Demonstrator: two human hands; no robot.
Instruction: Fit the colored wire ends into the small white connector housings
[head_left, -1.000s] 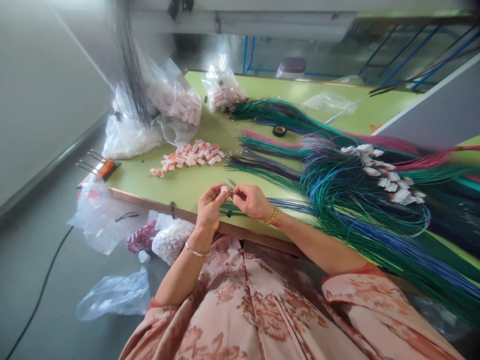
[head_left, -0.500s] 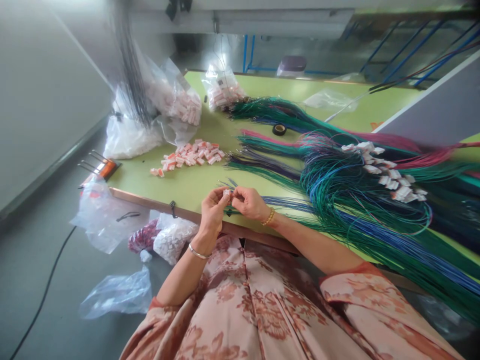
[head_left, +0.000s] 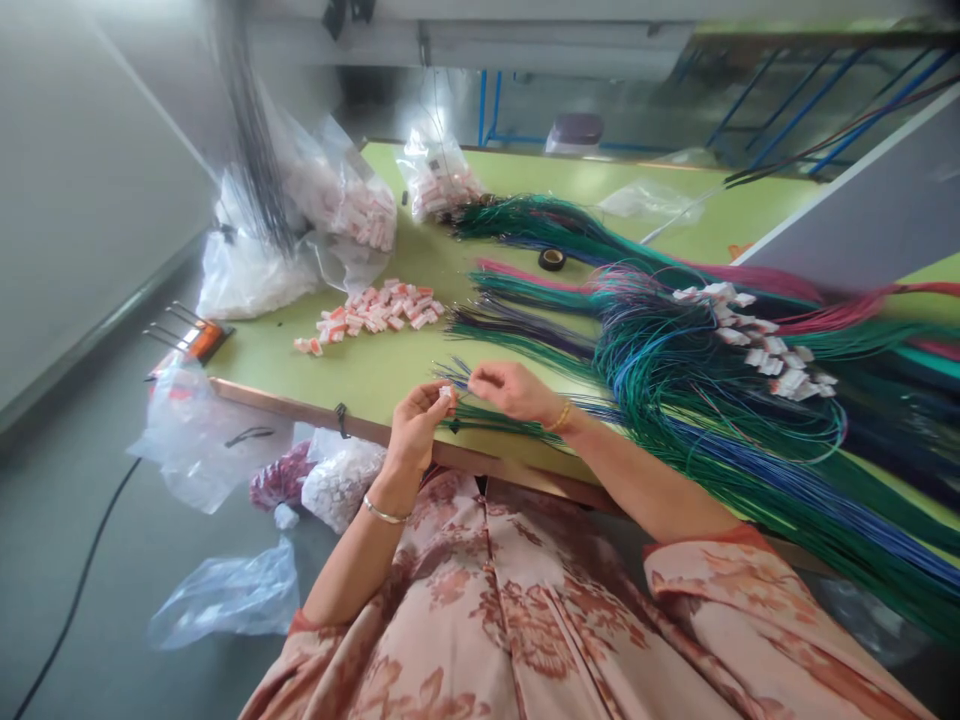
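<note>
My left hand (head_left: 417, 425) pinches a small white connector (head_left: 447, 393) just above the near edge of the green table (head_left: 360, 375). Close to its right, my right hand (head_left: 510, 388) has its fingers pinched together over the tips of thin blue wires (head_left: 459, 372); whether a wire is between them is hard to make out. A pile of loose red-and-white connectors (head_left: 375, 312) lies further back on the left. Bundles of green, blue and pink wires (head_left: 675, 400) spread over the right half of the table, several ending in fitted white connectors (head_left: 757, 335).
Clear bags of connectors (head_left: 352, 210) and a second bag (head_left: 439, 180) stand at the back left. A roll of black tape (head_left: 552, 259) lies mid-table. Plastic bags (head_left: 217, 595) sit on the floor at left, near an orange tool (head_left: 196, 338) at the table corner.
My right hand has lifted slightly away from the connector toward the blue wire tips. My left hand has sunk a little while keeping its hold on the connector. The view shifted slightly.
</note>
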